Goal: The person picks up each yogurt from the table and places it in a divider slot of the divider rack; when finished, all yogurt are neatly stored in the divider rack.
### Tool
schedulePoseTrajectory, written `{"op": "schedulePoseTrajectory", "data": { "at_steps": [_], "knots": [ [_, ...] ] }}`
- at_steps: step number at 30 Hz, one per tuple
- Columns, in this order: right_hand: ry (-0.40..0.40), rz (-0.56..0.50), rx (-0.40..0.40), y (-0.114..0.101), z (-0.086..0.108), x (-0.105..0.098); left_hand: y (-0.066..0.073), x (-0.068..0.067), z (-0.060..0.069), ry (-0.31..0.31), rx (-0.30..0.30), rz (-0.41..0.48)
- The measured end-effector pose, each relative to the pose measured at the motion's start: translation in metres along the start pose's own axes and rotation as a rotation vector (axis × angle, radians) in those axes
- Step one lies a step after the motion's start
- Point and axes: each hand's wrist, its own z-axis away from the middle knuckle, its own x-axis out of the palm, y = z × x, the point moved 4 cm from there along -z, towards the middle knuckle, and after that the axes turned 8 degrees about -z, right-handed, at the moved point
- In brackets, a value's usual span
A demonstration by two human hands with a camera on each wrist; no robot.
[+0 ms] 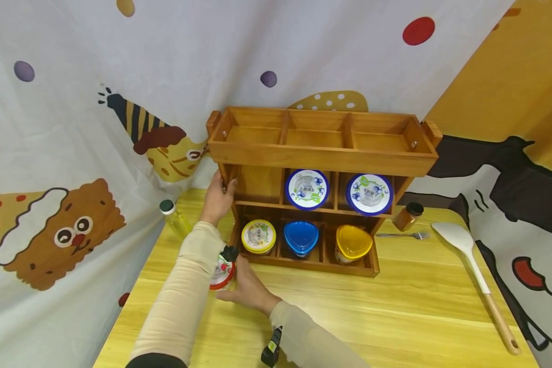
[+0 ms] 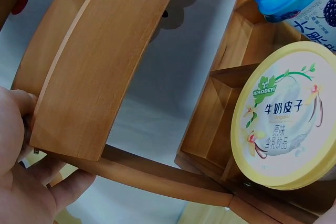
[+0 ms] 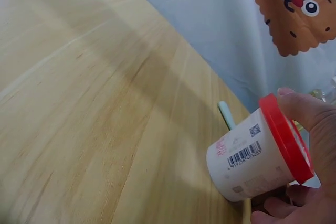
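Observation:
A wooden shelf (image 1: 322, 158) with divided compartments stands on the table. My left hand (image 1: 218, 200) grips its left side, fingers around the wood of the shelf's end, as the left wrist view shows with the hand (image 2: 26, 182) at the lower left. Just left of the shelf's bottom tier, my right hand (image 1: 254, 290) holds a white tub with a red lid (image 3: 249, 156). In the right wrist view the thumb is on the lid and the fingers curl at the far side. My left forearm partly covers this tub in the head view.
Blue-rimmed tubs (image 1: 306, 189) sit in the middle tier. Below are a yellow-lidded tub (image 1: 258, 236), a blue-lidded one (image 1: 301, 237) and an amber-lidded one (image 1: 353, 242). An oil bottle (image 1: 177, 220) stands left; a brown jar (image 1: 408, 216), fork (image 1: 407, 235) and white spatula (image 1: 474, 271) lie right.

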Motion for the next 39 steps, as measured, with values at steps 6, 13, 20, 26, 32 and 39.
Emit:
{"op": "schedulePoseTrajectory", "data": {
  "at_steps": [6,13,20,26,32,39],
  "knots": [
    [0.03,-0.019,-0.001,0.005,-0.011,0.008,0.001,0.001,0.001,-0.006,0.004,0.008],
    [0.029,-0.078,0.185,0.012,-0.015,0.012,0.002,0.002,0.0,-0.004,0.012,0.019],
    [0.049,-0.096,0.189,0.016,-0.016,0.014,0.003,0.004,0.0,-0.011,0.021,0.019],
    [0.046,-0.148,0.064,0.017,-0.011,0.011,0.003,0.004,0.001,-0.013,0.021,0.024],
    [0.073,-0.143,0.074,0.017,0.002,0.001,0.001,0.003,0.0,-0.005,0.022,0.016],
    [0.095,-0.225,0.121,0.01,0.018,-0.018,-0.002,0.002,0.0,0.016,0.024,0.021]
  ]
}}
